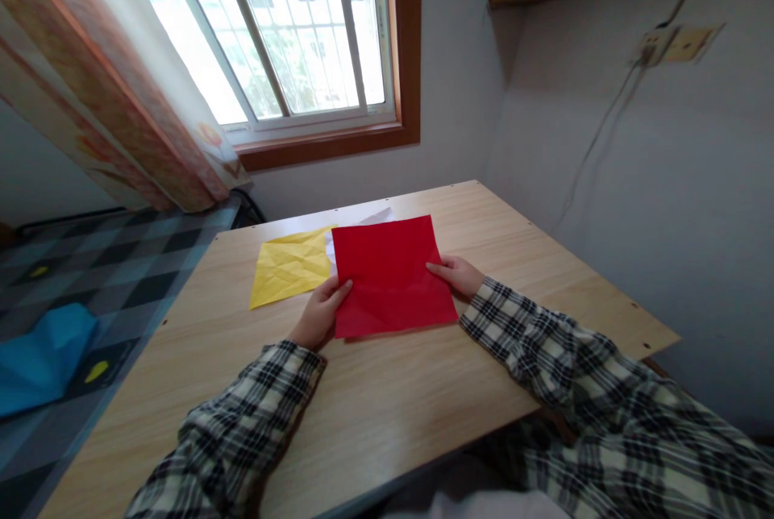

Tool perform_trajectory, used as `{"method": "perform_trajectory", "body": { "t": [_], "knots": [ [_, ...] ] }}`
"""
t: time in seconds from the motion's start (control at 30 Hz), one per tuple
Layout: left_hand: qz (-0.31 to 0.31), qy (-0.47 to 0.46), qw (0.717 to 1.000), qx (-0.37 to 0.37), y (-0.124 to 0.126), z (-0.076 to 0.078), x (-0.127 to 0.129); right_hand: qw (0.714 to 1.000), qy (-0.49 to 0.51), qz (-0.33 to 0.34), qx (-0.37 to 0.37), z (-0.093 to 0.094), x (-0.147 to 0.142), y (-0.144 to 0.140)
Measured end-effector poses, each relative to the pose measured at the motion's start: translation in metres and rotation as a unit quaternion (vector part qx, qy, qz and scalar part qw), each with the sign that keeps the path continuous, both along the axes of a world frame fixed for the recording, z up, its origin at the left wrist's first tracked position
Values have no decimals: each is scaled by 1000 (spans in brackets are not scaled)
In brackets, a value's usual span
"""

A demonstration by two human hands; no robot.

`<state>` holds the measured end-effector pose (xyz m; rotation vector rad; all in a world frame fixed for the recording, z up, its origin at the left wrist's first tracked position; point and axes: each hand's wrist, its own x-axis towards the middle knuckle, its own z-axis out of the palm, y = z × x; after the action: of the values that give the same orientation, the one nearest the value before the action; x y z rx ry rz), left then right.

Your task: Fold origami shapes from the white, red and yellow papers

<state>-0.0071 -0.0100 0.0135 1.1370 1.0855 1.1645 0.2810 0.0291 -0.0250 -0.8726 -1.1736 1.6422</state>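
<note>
A flat sheet of red paper (pixel 390 281) is held just above the table in front of me. My left hand (pixel 320 309) grips its left edge, thumb on top and fingers beneath. At the right edge, my right hand (pixel 458 273) pinches the sheet the same way, the fingers hidden underneath. Behind the red sheet lies a creased yellow paper (pixel 290 265) on the left. A white paper (pixel 378 217) pokes out between the two, mostly covered by the red sheet.
The wooden table (pixel 387 406) runs up to the wall under the window (pixel 290 27). To the left, a checked bed (pixel 169 261) bears a blue paper-like piece (pixel 45 354). A curtain (pixel 121 76) hangs above it. On the right wall a cable (pixel 596 136) drops from a socket (pixel 680 43).
</note>
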Motion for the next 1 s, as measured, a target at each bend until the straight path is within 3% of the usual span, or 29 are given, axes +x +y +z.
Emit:
{"method": "perform_trajectory", "body": {
  "t": [0.43,0.67,0.9,1.0],
  "knots": [
    [42,-104,993,-28,4,-2,3,995,51,-90,1,2,-6,1],
    [37,-22,999,-24,2,-1,1,993,-4,-118,-23,-1,1,6],
    [9,-32,999,-26,2,-3,0,997,19,-81,0,0,-1,1],
    [-3,-34,999,-28,2,-3,2,993,39,-108,4,2,-2,-1]
  ]
}}
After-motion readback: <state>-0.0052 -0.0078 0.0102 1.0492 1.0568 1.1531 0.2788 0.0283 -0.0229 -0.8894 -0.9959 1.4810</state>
